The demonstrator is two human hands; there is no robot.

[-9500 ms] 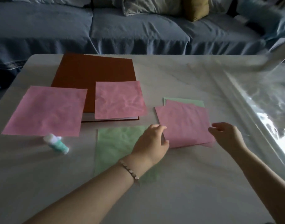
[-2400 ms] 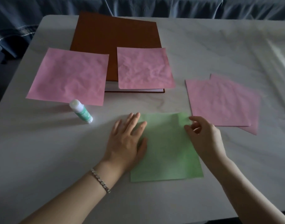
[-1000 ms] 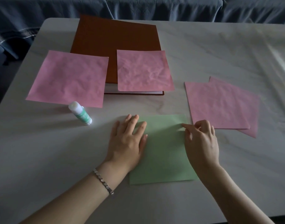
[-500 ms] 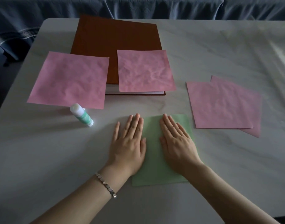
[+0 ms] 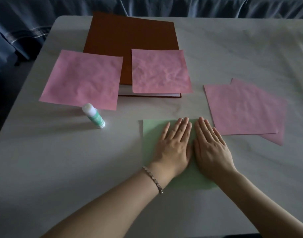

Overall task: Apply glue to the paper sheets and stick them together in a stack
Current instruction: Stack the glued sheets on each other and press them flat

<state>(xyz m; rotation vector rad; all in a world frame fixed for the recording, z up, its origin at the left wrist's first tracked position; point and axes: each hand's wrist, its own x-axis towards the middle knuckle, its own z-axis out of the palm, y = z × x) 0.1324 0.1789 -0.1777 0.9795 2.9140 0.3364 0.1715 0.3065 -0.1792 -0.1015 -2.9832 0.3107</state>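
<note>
The green sheet (image 5: 150, 134) lies flat on the tabletop (image 5: 61, 169), near the front edge and centred before the person. A thin offset strip along its left edge suggests a second sheet beneath, but this cannot be confirmed. The left hand (image 5: 174, 145) and right hand (image 5: 210, 148) rest palm-down on it, side by side, fingers straight and pressing, gripping nothing.

Handling: the paper appears thin, light and limp. It is likely to crease readily and to slide on the smooth tabletop. Lift it by a free corner or edge.

The glue stick (image 5: 93, 115), white cap on, sits to the left, well apart from the green sheet, with nothing between. Just behind it lies one pink sheet (image 5: 82, 79). A wrinkled pink sheet (image 5: 160, 71) rests on a brown book (image 5: 130, 35). Two overlapped pink sheets (image 5: 241, 109) lie just right of the right hand.
</note>
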